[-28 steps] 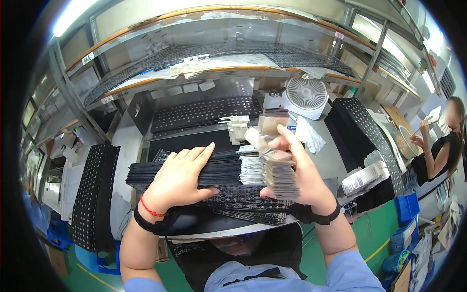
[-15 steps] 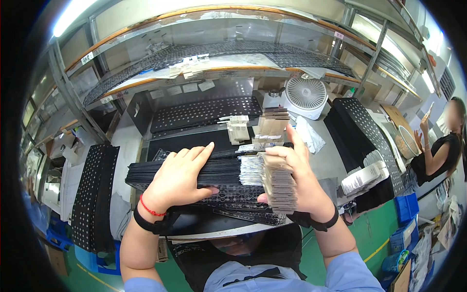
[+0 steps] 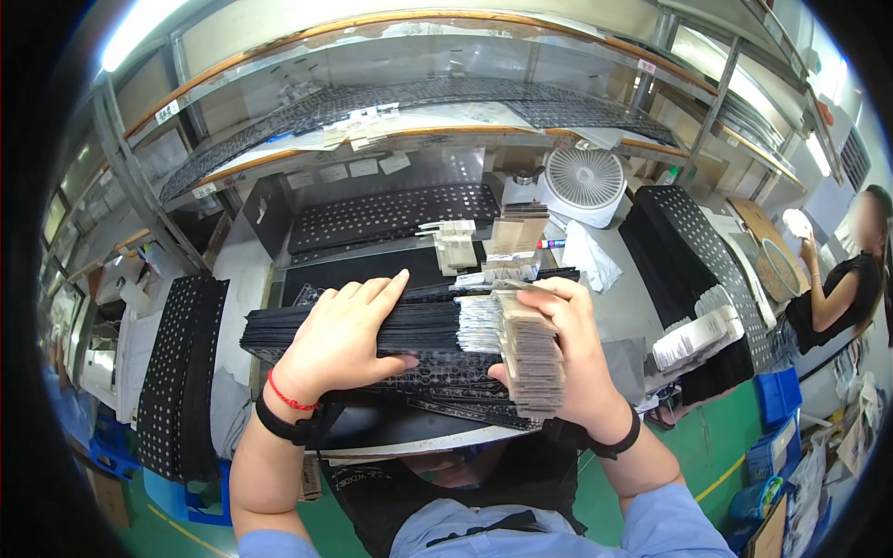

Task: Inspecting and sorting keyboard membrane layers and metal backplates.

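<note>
A thick stack of thin black strips (image 3: 423, 332) lies crosswise in front of me. My left hand (image 3: 339, 335) is closed over it, thumb on the near side and fingers at the far side. Pale cards are attached at the stack's right end, with a fanned block of beige cards (image 3: 532, 358) standing out there. My right hand (image 3: 579, 349) is wrapped around this block, its fingers curled over the far top edge and its thumb on the near side. More patterned black strips (image 3: 474, 405) lie beneath the stack.
Beyond the stack are smaller beige card bundles (image 3: 518, 232), a marker (image 3: 552, 244), a white cloth (image 3: 591, 259) and a white fan (image 3: 584, 186). Dotted black strips flank me at left (image 3: 177, 363) and right (image 3: 684, 232). Shelves (image 3: 419, 135) span the back. A person (image 3: 851, 288) is at far right.
My right hand's raised fingers have come down and curled onto the card block, uncovering the marker behind. My left hand stays put. The person at right has moved their hands and holds something white.
</note>
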The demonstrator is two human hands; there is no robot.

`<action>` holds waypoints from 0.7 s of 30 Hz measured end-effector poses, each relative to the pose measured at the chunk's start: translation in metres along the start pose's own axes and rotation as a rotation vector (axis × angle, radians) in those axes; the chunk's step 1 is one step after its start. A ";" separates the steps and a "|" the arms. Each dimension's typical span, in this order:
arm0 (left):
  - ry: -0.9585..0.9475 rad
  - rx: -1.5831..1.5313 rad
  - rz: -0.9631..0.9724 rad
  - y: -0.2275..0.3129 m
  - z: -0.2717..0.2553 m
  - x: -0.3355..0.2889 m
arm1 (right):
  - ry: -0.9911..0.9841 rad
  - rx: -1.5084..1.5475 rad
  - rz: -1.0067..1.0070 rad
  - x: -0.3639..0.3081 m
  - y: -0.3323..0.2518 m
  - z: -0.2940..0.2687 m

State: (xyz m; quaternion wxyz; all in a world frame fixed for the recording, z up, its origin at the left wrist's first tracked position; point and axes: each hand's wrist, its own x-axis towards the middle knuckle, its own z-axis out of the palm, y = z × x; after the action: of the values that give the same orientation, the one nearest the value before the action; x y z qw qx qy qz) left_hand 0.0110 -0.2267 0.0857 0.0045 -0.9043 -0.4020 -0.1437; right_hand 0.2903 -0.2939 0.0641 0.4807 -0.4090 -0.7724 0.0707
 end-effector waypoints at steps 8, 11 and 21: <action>-0.008 0.002 -0.005 0.000 -0.001 -0.002 | -0.211 0.312 -0.057 0.014 0.019 -0.031; 0.009 0.005 0.005 0.000 0.001 -0.001 | -0.173 0.556 0.041 0.018 0.033 -0.032; -0.003 0.014 0.003 0.002 -0.002 -0.003 | 0.038 0.531 0.358 0.052 0.040 -0.001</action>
State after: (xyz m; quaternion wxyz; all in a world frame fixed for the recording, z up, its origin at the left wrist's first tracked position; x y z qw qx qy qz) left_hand 0.0105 -0.2302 0.0867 0.0104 -0.9051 -0.4015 -0.1397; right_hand 0.3028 -0.2317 0.0805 0.5650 -0.3998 -0.6336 0.3457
